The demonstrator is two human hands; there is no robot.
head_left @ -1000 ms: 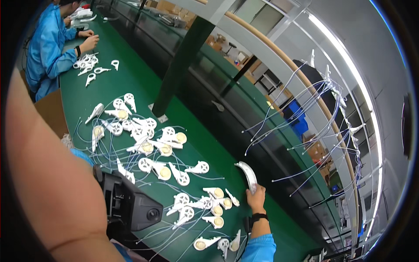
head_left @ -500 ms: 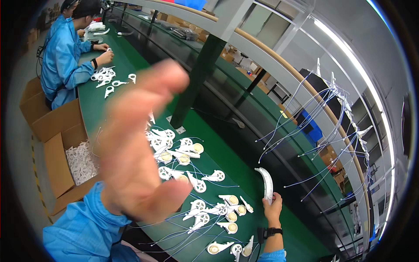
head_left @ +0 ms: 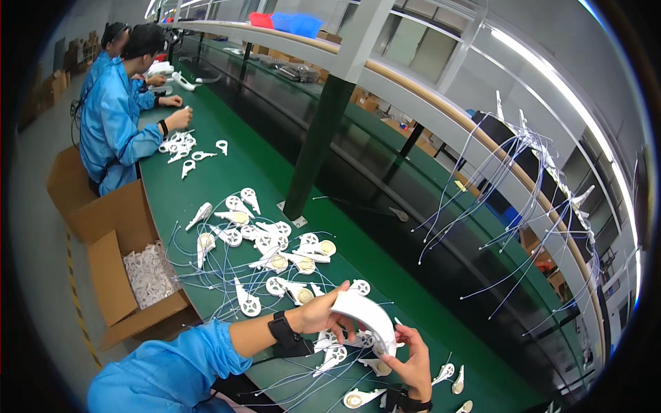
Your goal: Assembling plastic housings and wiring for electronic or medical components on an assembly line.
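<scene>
A curved white plastic headband is held between both hands above the green bench. My left hand is closed on its upper left end, with the thumb on top and fingers underneath. My right hand grips its lower right end between thumb and fingers. Below and around the hands lie several white earpiece parts with spoked round ends, arms and thin blue-grey wires. Some carry a cream-coloured disc. The band and hands hide part of this pile.
A cardboard box full of small white pieces stands left of the green bench. Wires hang from the shelf at right. A dark green post rises from the bench. Two people in blue sit farther along, near more white parts.
My left hand has come down from in front of the view and taken hold of the headband's other end. My right hand has brought the band nearer and to the left.
</scene>
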